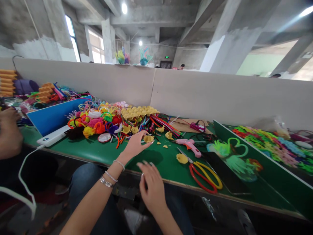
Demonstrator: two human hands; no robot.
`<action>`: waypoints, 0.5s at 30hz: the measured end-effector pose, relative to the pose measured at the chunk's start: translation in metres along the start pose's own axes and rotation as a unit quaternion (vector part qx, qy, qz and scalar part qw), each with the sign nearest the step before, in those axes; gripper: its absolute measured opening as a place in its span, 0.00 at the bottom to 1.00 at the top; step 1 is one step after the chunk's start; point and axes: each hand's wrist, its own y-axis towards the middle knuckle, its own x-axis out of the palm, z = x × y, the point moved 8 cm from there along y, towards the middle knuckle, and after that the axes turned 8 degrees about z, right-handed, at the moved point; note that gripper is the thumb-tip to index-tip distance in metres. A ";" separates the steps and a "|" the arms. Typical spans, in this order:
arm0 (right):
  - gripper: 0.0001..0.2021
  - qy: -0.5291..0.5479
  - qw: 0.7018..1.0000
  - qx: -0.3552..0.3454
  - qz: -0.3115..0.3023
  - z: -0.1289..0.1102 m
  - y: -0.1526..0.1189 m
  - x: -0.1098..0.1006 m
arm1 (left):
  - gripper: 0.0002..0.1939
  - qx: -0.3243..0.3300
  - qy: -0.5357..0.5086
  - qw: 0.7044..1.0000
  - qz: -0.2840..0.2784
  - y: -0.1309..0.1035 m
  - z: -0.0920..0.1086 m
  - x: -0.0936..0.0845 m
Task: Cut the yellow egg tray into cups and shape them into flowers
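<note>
Above the green table, my left hand (136,144) has its thumb and fingers curved around a small yellow egg-carton cup (148,139). My right hand (152,185) hovers at the table's front edge, slightly blurred, fingers loosely stretched out and nothing visible in them. Torn cups (168,135) and small yellow scraps (165,146) lie just beyond. To the right are another cup (182,159), scissors (202,173) with red and yellow handles, and a pink glue gun (189,145).
A heap of coloured pipe cleaners (97,122) and a yellow egg tray (139,112) stand at the back. A black phone (226,174) and green fuzzy swan shapes (238,164) lie right, near a divider (264,163). Left are a white power bank (53,136), a blue divider (57,114) and another person's hand (9,130).
</note>
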 end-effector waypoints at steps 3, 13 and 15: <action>0.23 -0.107 0.992 0.060 0.015 0.028 0.000 -0.002 | 0.21 -0.003 0.004 1.000 -0.001 0.001 -0.001 0.000; 0.25 0.023 0.975 -0.147 -0.163 -0.039 -0.020 0.030 | 0.21 -0.016 0.002 1.000 -0.003 0.000 -0.005 -0.001; 0.24 -0.008 0.989 -0.078 -0.122 -0.013 -0.006 0.017 | 0.21 -0.025 -0.007 1.000 0.001 0.002 -0.006 -0.004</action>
